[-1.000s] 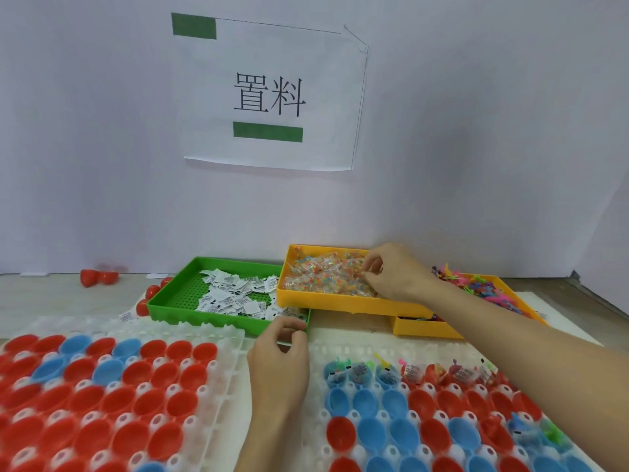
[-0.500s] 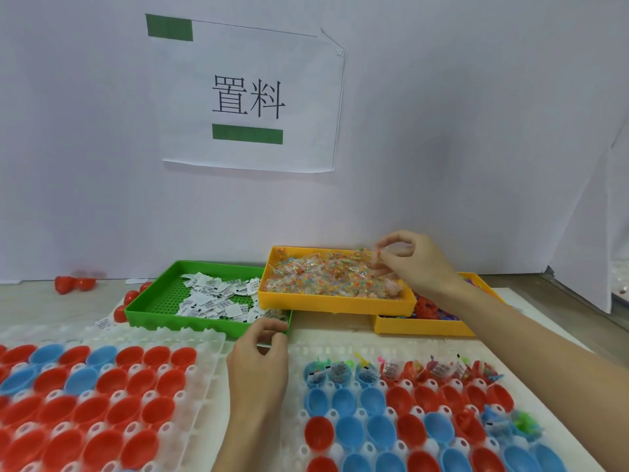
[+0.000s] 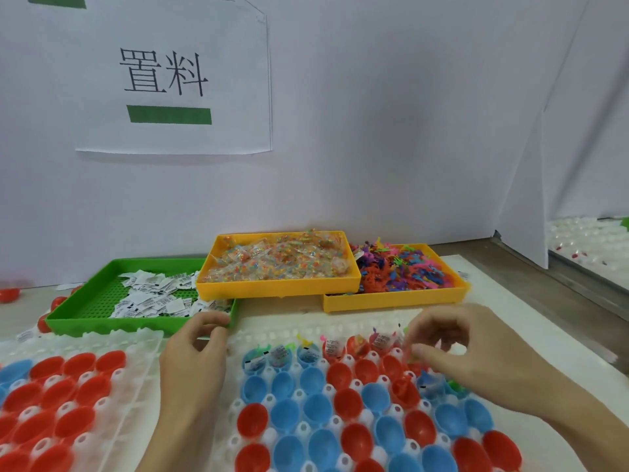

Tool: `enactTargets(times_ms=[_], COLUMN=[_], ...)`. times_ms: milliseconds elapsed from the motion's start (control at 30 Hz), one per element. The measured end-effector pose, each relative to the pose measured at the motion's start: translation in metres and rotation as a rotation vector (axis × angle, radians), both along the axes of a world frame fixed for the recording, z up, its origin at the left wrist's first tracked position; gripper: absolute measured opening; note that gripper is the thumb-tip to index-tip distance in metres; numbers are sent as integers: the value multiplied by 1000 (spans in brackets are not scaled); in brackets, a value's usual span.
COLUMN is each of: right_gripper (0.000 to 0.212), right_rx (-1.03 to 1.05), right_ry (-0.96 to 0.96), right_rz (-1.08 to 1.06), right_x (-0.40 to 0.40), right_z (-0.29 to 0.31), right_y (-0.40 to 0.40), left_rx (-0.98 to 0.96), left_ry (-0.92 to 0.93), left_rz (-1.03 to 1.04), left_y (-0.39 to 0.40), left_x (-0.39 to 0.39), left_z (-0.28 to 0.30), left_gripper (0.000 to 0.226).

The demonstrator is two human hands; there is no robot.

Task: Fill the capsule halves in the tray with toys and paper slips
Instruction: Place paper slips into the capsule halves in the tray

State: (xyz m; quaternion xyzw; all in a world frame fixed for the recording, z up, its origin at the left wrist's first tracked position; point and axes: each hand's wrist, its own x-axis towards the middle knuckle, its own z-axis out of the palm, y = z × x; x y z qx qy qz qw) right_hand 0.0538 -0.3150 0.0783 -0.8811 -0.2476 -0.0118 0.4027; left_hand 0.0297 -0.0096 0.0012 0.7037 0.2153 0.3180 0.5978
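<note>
The right hand (image 3: 476,362) hovers blurred over the tray's (image 3: 340,400) far-right cups, fingers curled, perhaps pinching something, I cannot tell; empty capsule halves (image 3: 366,371) lie just below and leftward; the left hand (image 3: 194,366) rests loosely curled, empty.

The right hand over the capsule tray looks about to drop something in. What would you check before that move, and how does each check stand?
1. Right hand is above the capsule tray: ok, over the far right cups.
2. It holds a toy packet: cannot tell, the fingers are blurred.
3. Empty capsule halves remain: ok, the blue capsule half and many others hold nothing.
4. Left hand is out of the way: ok, it rests between the two trays.
5. Supplies remain: ok, paper slips lie in the green tray and packets fill the yellow tray.
</note>
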Motion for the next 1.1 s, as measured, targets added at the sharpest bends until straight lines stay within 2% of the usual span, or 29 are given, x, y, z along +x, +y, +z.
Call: enactTargets(times_ms=[133,433,1100], right_gripper=[26,18,17], right_rx=[-83,19,-199], right_ry=[-55,-108,-33], right_rz=[22,45,9], right_x=[-8,-15,-13], right_z=[-9,-12,-20], right_y=[-5,1,-1], left_rx=[63,99,73], left_ry=[9,18,-2], left_rz=[7,4,-7], left_y=[-1,0,2], left_x=[0,1,1], left_z=[-2,-4,-6], left_gripper=[31,31,32])
